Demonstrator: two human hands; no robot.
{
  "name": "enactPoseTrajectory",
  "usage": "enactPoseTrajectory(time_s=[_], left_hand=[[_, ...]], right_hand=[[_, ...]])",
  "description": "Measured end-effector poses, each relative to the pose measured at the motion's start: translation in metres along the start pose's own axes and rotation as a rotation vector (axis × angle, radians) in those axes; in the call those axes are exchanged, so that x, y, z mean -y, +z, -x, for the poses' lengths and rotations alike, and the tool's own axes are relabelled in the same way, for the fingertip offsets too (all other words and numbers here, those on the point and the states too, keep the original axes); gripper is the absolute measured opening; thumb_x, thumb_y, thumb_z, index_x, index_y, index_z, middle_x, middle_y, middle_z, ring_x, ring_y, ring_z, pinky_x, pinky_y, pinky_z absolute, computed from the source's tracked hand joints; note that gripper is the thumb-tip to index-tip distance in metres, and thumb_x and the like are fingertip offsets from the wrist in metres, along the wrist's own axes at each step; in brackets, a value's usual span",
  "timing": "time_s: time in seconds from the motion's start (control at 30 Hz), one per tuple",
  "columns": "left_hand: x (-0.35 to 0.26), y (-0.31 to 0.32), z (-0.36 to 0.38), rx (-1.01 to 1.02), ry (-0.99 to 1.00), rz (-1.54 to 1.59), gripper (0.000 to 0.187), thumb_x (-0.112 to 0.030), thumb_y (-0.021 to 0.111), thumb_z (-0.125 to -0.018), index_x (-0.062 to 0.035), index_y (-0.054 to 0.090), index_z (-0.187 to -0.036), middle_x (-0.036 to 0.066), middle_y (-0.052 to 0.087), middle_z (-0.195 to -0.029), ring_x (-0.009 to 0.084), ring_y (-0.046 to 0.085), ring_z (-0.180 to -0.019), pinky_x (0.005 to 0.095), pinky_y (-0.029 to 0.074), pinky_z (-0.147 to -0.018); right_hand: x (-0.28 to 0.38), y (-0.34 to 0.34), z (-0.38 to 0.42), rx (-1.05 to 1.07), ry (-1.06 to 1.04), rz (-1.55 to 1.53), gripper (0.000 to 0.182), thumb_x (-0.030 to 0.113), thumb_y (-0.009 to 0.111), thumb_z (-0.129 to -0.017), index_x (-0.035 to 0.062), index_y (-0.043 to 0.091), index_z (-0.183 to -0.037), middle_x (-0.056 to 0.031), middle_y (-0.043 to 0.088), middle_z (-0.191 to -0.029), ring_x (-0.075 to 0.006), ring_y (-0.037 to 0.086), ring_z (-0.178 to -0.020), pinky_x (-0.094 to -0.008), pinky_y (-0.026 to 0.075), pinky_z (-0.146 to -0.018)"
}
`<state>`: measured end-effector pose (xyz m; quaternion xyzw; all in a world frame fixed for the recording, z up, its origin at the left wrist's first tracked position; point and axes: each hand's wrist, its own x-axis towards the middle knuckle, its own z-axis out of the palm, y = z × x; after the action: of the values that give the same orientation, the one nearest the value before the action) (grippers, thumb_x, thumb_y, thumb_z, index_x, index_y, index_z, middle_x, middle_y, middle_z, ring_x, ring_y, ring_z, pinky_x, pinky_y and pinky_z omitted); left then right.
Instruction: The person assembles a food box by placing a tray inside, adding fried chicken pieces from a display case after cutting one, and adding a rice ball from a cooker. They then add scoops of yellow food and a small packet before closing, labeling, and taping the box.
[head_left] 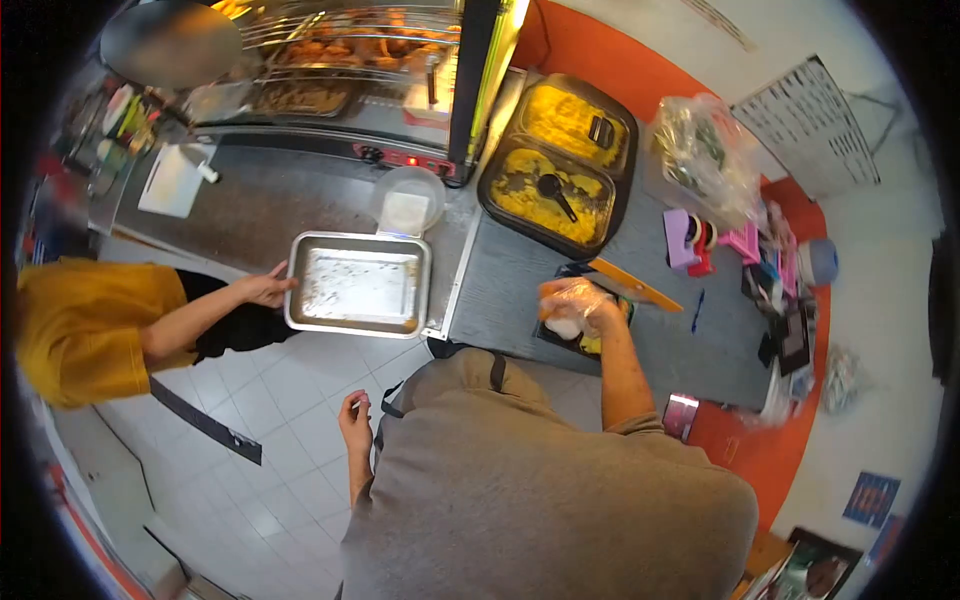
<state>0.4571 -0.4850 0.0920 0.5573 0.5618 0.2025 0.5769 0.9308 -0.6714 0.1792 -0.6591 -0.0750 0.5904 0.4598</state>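
The gloved right hand (585, 303) was bent over the black container (572, 346) on the grey counter (665, 350); whether it gripped anything could not be told. The left hand (356, 418) hung half open above the tiled floor (300, 440). Farther off stood a large two-part tray (567, 156) of yellow food, a lit display cabinet (478, 80) and a written-on whiteboard (810, 125).
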Motion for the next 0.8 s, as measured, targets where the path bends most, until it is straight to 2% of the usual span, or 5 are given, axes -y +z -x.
enactPoseTrajectory(time_s=[0.1,0.23,0.37,0.6,0.8], left_hand=[[-0.01,-0.004,-0.029,0.117,-0.007,-0.065,0.024,-0.022,0.063,-0.09,-0.0064,0.062,-0.108,0.003,0.064,-0.094,0.0124,0.06,-0.082,0.0271,0.047,-0.065],[-0.035,-0.001,-0.066,0.231,0.116,-0.172,0.026,-0.023,0.064,-0.089,-0.0045,0.063,-0.107,0.006,0.065,-0.096,0.0157,0.06,-0.085,0.0288,0.048,-0.072],[-0.061,-0.004,-0.081,0.252,0.181,-0.204,0.024,-0.02,0.063,-0.09,-0.0034,0.063,-0.107,0.008,0.066,-0.099,0.0177,0.061,-0.087,0.0293,0.048,-0.077],[-0.109,0.021,-0.079,0.709,0.214,-0.179,0.028,-0.021,0.059,-0.092,-0.0047,0.063,-0.115,0.006,0.065,-0.106,0.0151,0.06,-0.095,0.0289,0.047,-0.082],[-0.217,0.084,-0.049,1.436,0.216,-0.15,0.053,-0.019,0.054,-0.094,-0.0095,0.037,-0.144,0.013,0.063,-0.113,0.0177,0.056,-0.107,0.0292,0.045,-0.091]], right_hand=[[-0.056,-0.06,-0.027,-0.49,-0.32,1.09,0.049,0.033,0.077,-0.072,-0.0007,0.067,-0.105,-0.0125,0.069,-0.087,-0.021,0.067,-0.074,-0.0327,0.052,-0.069],[-0.052,-0.032,-0.047,-0.926,0.122,0.515,0.051,0.047,0.067,-0.078,0.0004,0.068,-0.099,-0.0169,0.069,-0.088,-0.0281,0.068,-0.078,-0.0412,0.05,-0.072],[-0.064,-0.023,-0.038,-1.161,-0.243,0.747,0.035,0.036,0.06,-0.084,0.0039,0.069,-0.096,-0.0212,0.066,-0.097,-0.0366,0.063,-0.091,-0.0438,0.049,-0.079],[-0.029,0.02,-0.003,-1.083,-0.118,0.999,0.034,0.029,0.058,-0.085,0.0045,0.065,-0.109,-0.0211,0.064,-0.109,-0.0365,0.059,-0.104,-0.0417,0.046,-0.091],[0.087,0.183,-0.037,-0.472,-0.971,0.495,0.046,0.026,0.067,-0.085,0.0024,0.053,-0.122,-0.0177,0.057,-0.124,-0.0334,0.058,-0.11,-0.0403,0.043,-0.095]])
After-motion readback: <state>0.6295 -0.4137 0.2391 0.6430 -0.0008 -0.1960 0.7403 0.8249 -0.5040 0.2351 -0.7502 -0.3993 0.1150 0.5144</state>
